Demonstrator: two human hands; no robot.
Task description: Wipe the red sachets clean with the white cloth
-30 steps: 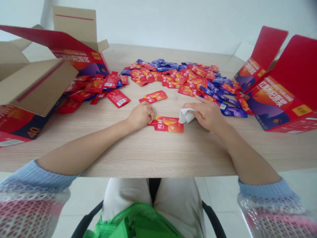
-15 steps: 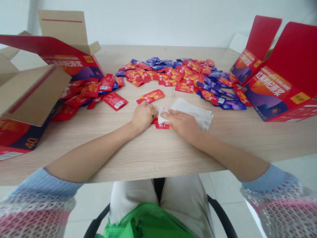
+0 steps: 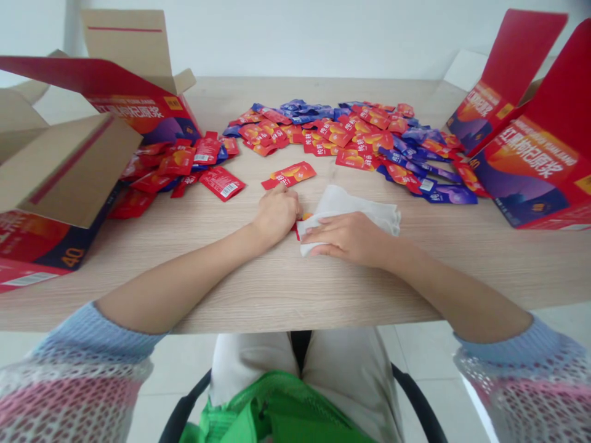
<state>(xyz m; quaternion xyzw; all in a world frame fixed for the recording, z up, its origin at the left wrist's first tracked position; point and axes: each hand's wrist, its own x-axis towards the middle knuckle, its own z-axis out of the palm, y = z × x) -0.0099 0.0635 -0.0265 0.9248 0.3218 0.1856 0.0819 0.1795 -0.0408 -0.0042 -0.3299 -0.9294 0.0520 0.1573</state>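
Note:
My left hand (image 3: 278, 212) is closed in a fist on the tabletop, pinching the left end of a red sachet (image 3: 298, 232). Most of that sachet is hidden under a folded white cloth (image 3: 357, 205). Fingers together, my right hand (image 3: 347, 237) presses the cloth flat over the sachet, with the thumb side toward me and the cloth's loose end spread out to the right. Just beyond my left knuckles lies another red sachet (image 3: 290, 175), untouched.
Red and purple sachets (image 3: 364, 140) are heaped across the back of the table (image 3: 258, 295). A smaller pile (image 3: 178, 161) lies by the open cartons (image 3: 152, 117) on the left. More open red cartons (image 3: 530, 163) stand on the right.
My right hand has wiped the cloth down toward me, so it covers more of the sachet. My left hand keeps its grip. The whole view has shifted slightly.

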